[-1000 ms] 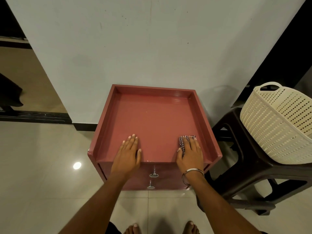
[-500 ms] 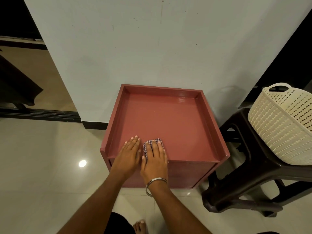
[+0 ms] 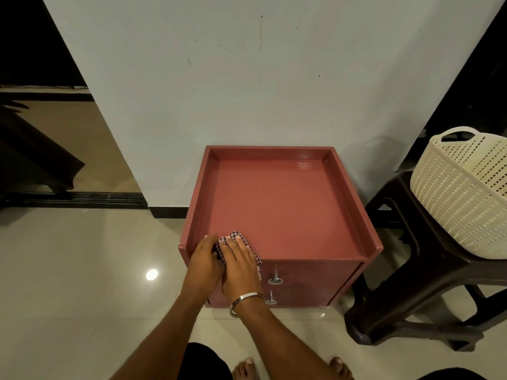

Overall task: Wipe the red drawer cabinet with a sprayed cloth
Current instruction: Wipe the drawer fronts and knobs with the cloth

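The red drawer cabinet (image 3: 282,215) sits on the floor, pushed back against the white wall (image 3: 247,78). Its flat top is a dull red and has a low raised rim at 9, 12 and 3 o'clock, a bit like a tray. The top looks shiny near the 1 o'clock corner. On the front there are two small round silver knobs (image 3: 275,281), one above the other. A little checked cloth (image 3: 236,238) lies on the top at the 7 o'clock corner. The right hand (image 3: 240,267) lies flat on the cloth with straight fingers, pressing it down. The left hand (image 3: 204,260) lies just beside it at 9 o'clock, touching it, fingers loose and holding nothing. A silver bangle (image 3: 245,300) is on the right wrist. At 3 o'clock stands a dark stool (image 3: 411,270) with a cream basket (image 3: 463,193) on it.
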A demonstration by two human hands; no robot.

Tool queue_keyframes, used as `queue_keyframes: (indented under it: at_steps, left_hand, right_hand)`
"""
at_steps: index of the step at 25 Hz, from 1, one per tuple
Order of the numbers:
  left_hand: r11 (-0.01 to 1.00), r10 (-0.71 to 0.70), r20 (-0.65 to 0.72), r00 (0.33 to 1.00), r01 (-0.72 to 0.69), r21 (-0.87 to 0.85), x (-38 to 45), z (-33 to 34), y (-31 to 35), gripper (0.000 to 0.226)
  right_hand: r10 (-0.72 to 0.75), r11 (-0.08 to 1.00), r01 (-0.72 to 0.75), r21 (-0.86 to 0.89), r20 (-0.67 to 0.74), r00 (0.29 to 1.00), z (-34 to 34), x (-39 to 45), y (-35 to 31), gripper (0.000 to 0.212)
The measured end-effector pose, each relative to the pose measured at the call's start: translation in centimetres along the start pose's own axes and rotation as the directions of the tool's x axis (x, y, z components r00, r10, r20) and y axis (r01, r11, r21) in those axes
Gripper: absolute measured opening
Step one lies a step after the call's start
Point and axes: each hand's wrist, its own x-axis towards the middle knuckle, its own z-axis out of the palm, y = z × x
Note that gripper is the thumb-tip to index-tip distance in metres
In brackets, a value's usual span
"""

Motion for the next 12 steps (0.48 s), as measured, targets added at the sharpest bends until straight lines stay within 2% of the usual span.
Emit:
queue_keyframes:
  at_steps: [2,4,6,9,12]
  left_hand:
    - [0.996,-0.011,-0.03,0.999,0.008,-0.088,-0.9,-0.9,0.1,0.03]
    - [0.983,-0.026,-0.036,0.999,0.019,-0.185,-2.0,-1.7,0.3,0.027]
    - [0.955,-0.059,-0.021,0.998,0.05,-0.292,-3.1,-2.3,0.9,0.026]
    - [0.855,-0.135,0.036,0.99,0.134,-0.5,-4.4,-2.3,2.6,0.027]
    - [0.732,-0.243,0.092,0.966,0.245,-0.636,-5.7,-2.2,4.5,0.027]
  right_hand:
    - [-0.027,0.994,0.03,0.107,-0.035,0.999,-0.2,-0.5,-0.4,0.063]
    - [-0.012,0.971,0.01,0.24,0.006,1.0,-0.8,-1.5,-1.3,0.058]
    - [0.007,0.947,-0.003,0.322,-0.011,1.0,-1.4,-2.4,-2.3,0.055]
    - [0.062,0.911,-0.037,0.41,-0.048,0.997,-2.0,-3.2,-2.9,0.056]
    - [0.065,0.911,-0.049,0.41,-0.025,0.998,-3.3,-4.3,-3.0,0.058]
